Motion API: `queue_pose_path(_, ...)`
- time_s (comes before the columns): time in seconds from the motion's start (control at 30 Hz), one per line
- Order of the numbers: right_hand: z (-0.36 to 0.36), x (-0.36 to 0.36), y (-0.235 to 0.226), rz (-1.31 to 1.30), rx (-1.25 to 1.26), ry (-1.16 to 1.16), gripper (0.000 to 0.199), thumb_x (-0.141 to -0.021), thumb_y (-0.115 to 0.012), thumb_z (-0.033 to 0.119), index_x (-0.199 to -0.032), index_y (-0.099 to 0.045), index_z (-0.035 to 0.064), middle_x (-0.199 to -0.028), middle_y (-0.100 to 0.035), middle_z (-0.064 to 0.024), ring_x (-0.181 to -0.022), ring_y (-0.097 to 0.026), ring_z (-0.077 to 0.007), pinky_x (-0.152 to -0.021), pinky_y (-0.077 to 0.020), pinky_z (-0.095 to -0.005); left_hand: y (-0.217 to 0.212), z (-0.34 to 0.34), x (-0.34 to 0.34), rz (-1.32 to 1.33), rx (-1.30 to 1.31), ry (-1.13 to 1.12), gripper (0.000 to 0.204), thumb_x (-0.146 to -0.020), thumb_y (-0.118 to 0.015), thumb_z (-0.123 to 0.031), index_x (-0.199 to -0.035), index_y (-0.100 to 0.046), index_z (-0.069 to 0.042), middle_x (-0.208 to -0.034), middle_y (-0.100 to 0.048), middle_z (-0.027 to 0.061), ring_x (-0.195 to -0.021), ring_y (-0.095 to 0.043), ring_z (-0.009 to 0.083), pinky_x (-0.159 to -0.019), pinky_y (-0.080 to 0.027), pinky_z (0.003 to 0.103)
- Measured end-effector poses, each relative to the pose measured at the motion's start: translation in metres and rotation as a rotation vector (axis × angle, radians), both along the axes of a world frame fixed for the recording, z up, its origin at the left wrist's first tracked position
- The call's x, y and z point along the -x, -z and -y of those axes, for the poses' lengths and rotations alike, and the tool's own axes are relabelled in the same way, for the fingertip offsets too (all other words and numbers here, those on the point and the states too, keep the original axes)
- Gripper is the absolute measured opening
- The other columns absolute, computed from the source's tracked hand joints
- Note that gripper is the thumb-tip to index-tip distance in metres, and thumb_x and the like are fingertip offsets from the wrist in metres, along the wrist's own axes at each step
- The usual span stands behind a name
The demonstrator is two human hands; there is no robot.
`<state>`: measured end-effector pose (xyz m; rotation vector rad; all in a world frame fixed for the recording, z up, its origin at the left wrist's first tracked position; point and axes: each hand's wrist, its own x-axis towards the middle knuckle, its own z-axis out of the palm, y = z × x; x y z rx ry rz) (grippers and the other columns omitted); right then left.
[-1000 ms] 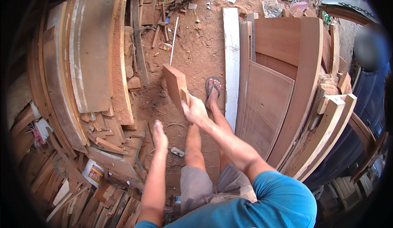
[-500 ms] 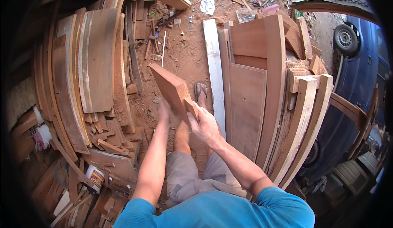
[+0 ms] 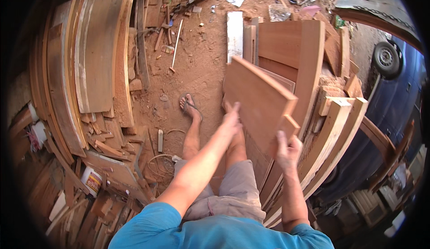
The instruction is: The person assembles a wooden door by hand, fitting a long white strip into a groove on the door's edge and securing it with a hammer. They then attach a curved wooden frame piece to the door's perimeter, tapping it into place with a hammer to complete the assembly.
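A wooden board is held tilted in the air, in front of the upright wooden panels at the right. Its near end is grasped by the right hand at a small wooden stub (whether this is a separate piece cannot be told). The left hand is placed at the lower far part of the board; whether its fingers are closed there cannot be told. The step in hand is judged to be the turning or carrying of the board, and by that reading a secure hold at both ends and room beside the panels are called for. Among the scraps at the left, a white bucket is seen tilted, its contents hidden.
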<state>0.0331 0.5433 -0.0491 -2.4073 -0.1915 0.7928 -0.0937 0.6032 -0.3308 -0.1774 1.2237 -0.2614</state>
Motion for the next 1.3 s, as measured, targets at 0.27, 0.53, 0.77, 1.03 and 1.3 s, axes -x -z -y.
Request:
queue_pose_path(0.27, 0.039, -0.108, 0.025, 0.091, -0.049, 0.111, 0.028, -0.105, -0.063, 0.021, -0.100, -0.069, -0.0061, -0.084, -0.070, -0.0037, -0.075, -0.061, -0.0072, -0.066, -0.0481, -0.0250, -0.061, 0.002, -0.134, 0.257, -0.132, 0.170, 0.063, -0.100, -0.065, -0.043, -0.147, -0.047, -0.006, -0.146, -0.055, 0.0114, -0.138, -0.048, 0.0282, -0.115, -0.033, 0.054)
queue_pose_path(0.53, 0.032, -0.165, 0.076, 0.111, -0.041, 0.035, 0.026, -0.105, -0.062, 0.018, -0.109, -0.070, -0.0074, -0.088, -0.073, -0.0058, -0.078, -0.062, -0.0067, -0.069, -0.0496, -0.0251, -0.037, -0.005, -0.203, 0.203, -0.314, 0.315, 0.093, -0.097, -0.068, -0.046, -0.162, -0.019, -0.002, -0.158, -0.041, 0.0219, -0.145, -0.042, 0.0329, -0.120, -0.031, 0.050)
queue_pose_path(0.77, 0.002, -0.189, 0.124, 0.107, -0.061, 0.027, 0.027, -0.104, -0.065, 0.018, -0.112, -0.069, -0.0074, -0.092, -0.074, -0.0089, -0.083, -0.065, -0.0095, -0.073, -0.0519, -0.0268, 0.000, -0.007, -0.227, 0.173, -0.397, 0.282, 0.095, -0.098, -0.063, -0.051, -0.164, -0.014, -0.005, -0.167, -0.024, 0.0213, -0.152, -0.031, 0.0340, -0.123, -0.027, 0.047)
queue_pose_path(1.03, -0.005, -0.211, 0.151, 0.075, -0.075, -0.026, 0.030, -0.103, -0.067, 0.023, -0.112, -0.070, -0.0055, -0.095, -0.073, -0.0051, -0.084, -0.061, -0.0061, -0.073, -0.0497, -0.0232, 0.023, -0.014, -0.241, 0.168, -0.408, 0.292, 0.094, -0.098, -0.060, -0.054, -0.165, -0.012, -0.008, -0.168, -0.023, 0.0203, -0.153, -0.027, 0.0359, -0.123, -0.026, 0.051)
queue_pose_path(1.3, -0.024, -0.219, 0.153, 0.135, -0.101, -0.094, 0.029, -0.104, -0.065, 0.020, -0.113, -0.070, -0.0066, -0.093, -0.076, -0.0111, -0.084, -0.068, -0.0107, -0.074, -0.0535, -0.0278, 0.020, -0.015, -0.249, 0.152, -0.415, 0.252, 0.094, -0.100, -0.058, -0.055, -0.163, -0.013, -0.003, -0.169, -0.019, 0.0219, -0.155, -0.023, 0.0341, -0.124, -0.023, 0.048)
